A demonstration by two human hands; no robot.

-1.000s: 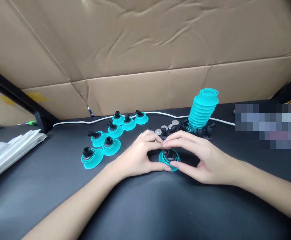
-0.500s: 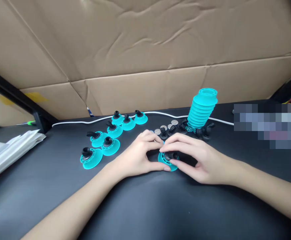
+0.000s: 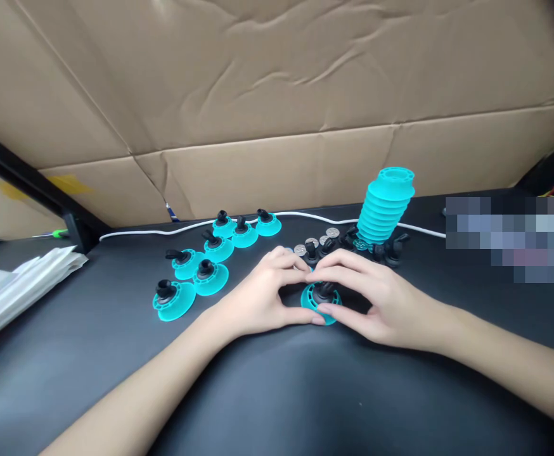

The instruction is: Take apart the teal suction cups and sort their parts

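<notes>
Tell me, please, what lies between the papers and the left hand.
In the head view, teal cups topped with black knobs stand between the papers and the left hand.

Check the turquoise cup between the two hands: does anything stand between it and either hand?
Nothing visible stands in the way: the left hand and right hand curve directly around the turquoise cup. The loose black fittings and silver discs lie beyond, on the far side.
</notes>
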